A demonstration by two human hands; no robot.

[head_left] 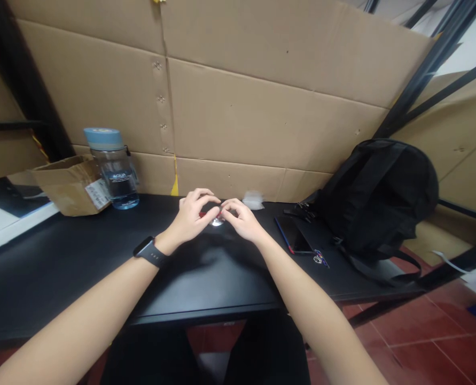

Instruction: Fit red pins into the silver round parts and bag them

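Observation:
Both hands meet above the black table (81, 267), near its back edge. Between them is a small object, red on top with a shiny silvery lower part (217, 221); its kind is too small to make out. My left hand (195, 215), with a dark watch (149, 250) on the wrist, pinches its left side between thumb and fingers. From the other side my right hand (241, 218) grips it with thumb and fingertips. The fingers cover much of the object. Just behind the right hand lies a crumpled whitish piece (254, 200), blurred.
A water bottle with a blue lid (115, 176) and an open cardboard box (71, 187) stand at left. To the right lie a phone (296, 235), a small keyring (319, 258) and a black backpack (377, 198). Cardboard sheets (262, 117) wall off the back.

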